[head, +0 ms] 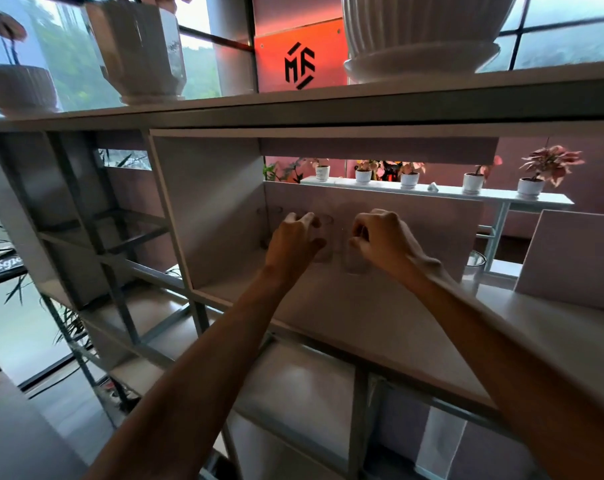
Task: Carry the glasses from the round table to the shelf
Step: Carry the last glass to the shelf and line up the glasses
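Note:
Both my arms reach into a white shelf compartment. My left hand grips a clear glass from the side, the glass standing on or just above the shelf board. My right hand holds a second clear glass by its rim, right of the first. More clear glasses stand faintly visible at the back left of the compartment. The round table is out of view.
White plant pots stand on the shelf's top board. Another clear glass sits right of the compartment's back panel. A leaning white panel stands at the right. Small potted plants line a ledge behind. Open compartments lie left and below.

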